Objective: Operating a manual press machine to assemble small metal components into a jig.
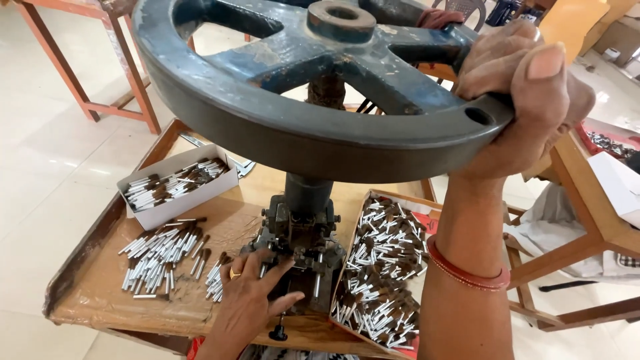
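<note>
Over a wooden table [100, 267], right hand [527, 87] grips handwheel [300, 127], left hand [250, 300] at press [300, 233].

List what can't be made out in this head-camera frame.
- Press upper screw: hidden behind the handwheel.
- Piece at the die: covered by the left hand fingers; too small to identify.
- Right hand palm contact: wrapped over the wheel rim, underside hidden.
- Right-side tray: its lower end is cut off by the forearm and frame edge.
</note>
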